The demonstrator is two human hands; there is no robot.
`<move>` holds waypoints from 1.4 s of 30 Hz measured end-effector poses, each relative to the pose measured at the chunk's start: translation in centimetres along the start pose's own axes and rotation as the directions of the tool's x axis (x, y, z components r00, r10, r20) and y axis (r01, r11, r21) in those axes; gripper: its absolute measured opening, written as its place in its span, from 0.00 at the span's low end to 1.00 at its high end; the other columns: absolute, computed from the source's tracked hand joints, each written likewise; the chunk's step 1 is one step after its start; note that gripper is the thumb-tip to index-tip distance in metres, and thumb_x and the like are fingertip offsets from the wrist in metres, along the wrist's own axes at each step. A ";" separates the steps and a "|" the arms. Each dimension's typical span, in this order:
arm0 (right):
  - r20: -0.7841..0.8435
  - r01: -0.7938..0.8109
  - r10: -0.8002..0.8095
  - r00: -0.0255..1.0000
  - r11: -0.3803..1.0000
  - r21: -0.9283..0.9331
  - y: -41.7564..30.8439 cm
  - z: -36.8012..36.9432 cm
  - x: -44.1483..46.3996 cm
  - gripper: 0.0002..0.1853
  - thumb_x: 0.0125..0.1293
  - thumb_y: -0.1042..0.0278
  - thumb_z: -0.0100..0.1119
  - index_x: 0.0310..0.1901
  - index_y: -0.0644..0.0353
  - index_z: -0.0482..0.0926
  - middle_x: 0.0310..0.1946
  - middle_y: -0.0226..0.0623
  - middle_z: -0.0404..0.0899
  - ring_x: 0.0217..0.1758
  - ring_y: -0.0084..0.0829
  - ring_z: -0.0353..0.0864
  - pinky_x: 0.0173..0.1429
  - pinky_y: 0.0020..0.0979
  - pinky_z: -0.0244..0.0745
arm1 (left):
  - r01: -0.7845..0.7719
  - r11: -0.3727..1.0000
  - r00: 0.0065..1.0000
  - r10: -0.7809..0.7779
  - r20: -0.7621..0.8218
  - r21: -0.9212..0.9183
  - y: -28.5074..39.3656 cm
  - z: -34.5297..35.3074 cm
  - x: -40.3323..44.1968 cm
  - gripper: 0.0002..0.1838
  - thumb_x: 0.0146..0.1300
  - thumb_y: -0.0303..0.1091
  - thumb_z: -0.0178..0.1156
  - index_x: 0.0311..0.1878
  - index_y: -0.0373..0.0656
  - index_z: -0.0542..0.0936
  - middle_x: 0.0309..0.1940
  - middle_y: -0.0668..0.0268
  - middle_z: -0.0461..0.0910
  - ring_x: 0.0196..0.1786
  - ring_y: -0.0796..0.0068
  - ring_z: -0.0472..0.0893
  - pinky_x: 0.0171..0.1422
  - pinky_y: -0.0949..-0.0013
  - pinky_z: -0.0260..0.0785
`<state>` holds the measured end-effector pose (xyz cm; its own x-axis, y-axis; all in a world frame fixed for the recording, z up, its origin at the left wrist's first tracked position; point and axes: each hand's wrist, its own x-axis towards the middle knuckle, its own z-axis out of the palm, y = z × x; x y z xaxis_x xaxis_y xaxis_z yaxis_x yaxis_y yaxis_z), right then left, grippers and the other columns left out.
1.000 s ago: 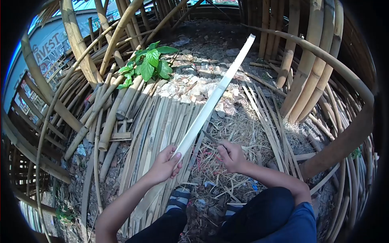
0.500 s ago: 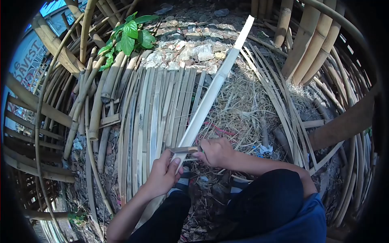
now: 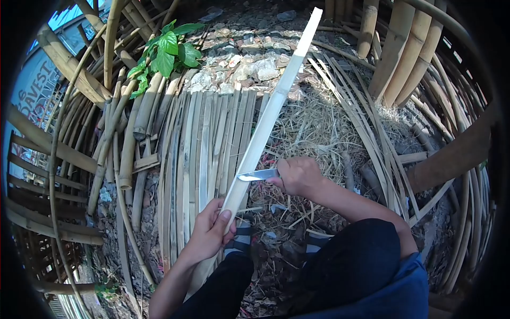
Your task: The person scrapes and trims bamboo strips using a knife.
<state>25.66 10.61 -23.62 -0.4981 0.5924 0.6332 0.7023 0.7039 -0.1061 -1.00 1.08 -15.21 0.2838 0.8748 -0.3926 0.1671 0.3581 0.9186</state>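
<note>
A long pale split-bamboo strip (image 3: 270,114) slants from beside my left leg up toward the top of the view. My left hand (image 3: 208,229) grips its lower part, with the thumb lying along the strip. In my right hand (image 3: 300,176) is a knife (image 3: 258,175), its handle mostly hidden by the closed fingers. The shiny blade points left, and its tip end lies at the strip's right edge, a little above my left hand.
Several split-bamboo slats (image 3: 204,143) lie side by side on the left. Dry shavings (image 3: 313,127) cover the ground at right, beside more thin strips (image 3: 366,127). Thick bamboo poles (image 3: 406,53) stand at upper right. A green plant (image 3: 167,50) grows at upper left.
The knife in my right hand has moved up along the strip, away from my left hand. The strip has tilted a little more upright, its far end shifting left and up.
</note>
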 end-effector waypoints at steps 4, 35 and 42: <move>0.021 -0.358 0.362 0.932 0.928 -0.108 3.4 -0.5 0.6 0.25 0.74 0.44 0.54 0.28 0.60 0.75 0.13 0.39 0.77 0.13 0.39 0.79 0.18 0.39 0.73 | 0.033 0.997 0.999 -0.033 0.005 -0.070 -0.1 -0.7 -0.7 0.10 0.80 0.35 0.47 0.54 0.39 0.68 0.26 0.67 0.75 0.18 0.82 0.68 0.22 0.76 0.61; 0.071 -0.004 0.003 0.997 1.000 0.016 0.1 0.8 -0.3 0.25 0.69 0.43 0.59 0.31 0.61 0.77 0.15 0.37 0.75 0.15 0.37 0.78 0.19 0.37 0.72 | 0.037 0.980 0.996 -0.022 -0.082 0.197 -1.0 0.7 -0.7 0.12 0.79 0.28 0.49 0.60 0.35 0.68 0.35 0.68 0.75 0.35 0.86 0.74 0.35 0.81 0.69; 0.002 0.073 -0.073 0.997 0.997 -0.037 1.3 0.7 -0.3 0.28 0.68 0.38 0.58 0.25 0.57 0.73 0.14 0.35 0.72 0.14 0.35 0.75 0.18 0.36 0.70 | 0.014 0.983 0.997 0.000 -0.077 0.181 -1.2 0.8 -0.9 0.11 0.79 0.29 0.49 0.60 0.36 0.69 0.35 0.69 0.75 0.36 0.87 0.73 0.36 0.82 0.69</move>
<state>26.36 11.60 -24.48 -0.5488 0.5406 0.6376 0.6827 0.7300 -0.0313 -0.66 -0.35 -15.97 0.2107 0.8973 -0.3878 0.3392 0.3050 0.8899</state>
